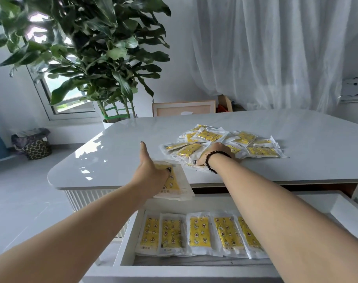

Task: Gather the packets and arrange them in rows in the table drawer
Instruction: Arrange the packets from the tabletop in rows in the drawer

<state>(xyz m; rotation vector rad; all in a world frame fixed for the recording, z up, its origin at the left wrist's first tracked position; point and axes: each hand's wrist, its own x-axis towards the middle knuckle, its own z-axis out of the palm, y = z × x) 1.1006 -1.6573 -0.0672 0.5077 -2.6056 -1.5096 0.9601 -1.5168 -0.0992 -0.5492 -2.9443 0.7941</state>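
Packets with a yellow star print are what matters on the white table (276, 127), which fills most of the view with a leafy plant (88, 43) and a sheer curtain (276, 48) behind it. Below the tabletop the drawer (317, 203) stands pulled out, and a row of packets (196, 233) lies flat along its floor, side by side, edges slightly overlapping. On the tabletop a loose pile of packets (225, 144) sprawls to the right of centre. The left hand (151, 172) grips a small stack of packets (178, 184) at the near table edge — thumb raised, fingers curled. The right hand (215, 153), bead bracelet (216, 159) at the wrist, rests on the pile's near edge — whether its fingers pinch a packet cannot be told.
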